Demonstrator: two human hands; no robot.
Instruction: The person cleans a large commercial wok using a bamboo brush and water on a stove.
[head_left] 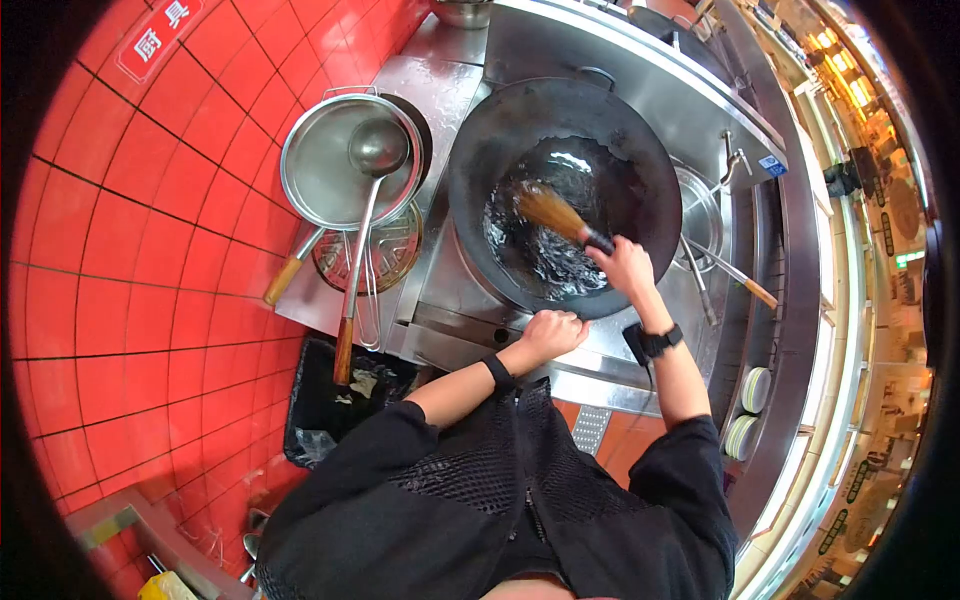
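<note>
A large black wok [480, 165] sits on the steel stove with shiny water in its bottom. My right hand [627, 268] is closed around the dark handle of a wok brush [550, 208]. The brush's brown bristles point up and left over the water, inside the wok. At the wok's near rim, my left hand [553, 335] is closed with its fingers curled against the edge; the exact spot it grips is hidden under the fingers.
To the left, a ladle [378, 148] rests across a pot [315, 170] of cloudy liquid, beside a whisk [369, 285]. A strainer [700, 215] lies right of the wok, below a faucet [735, 155]. A black bin [305, 395] stands lower left; stacked plates [742, 437] are at right.
</note>
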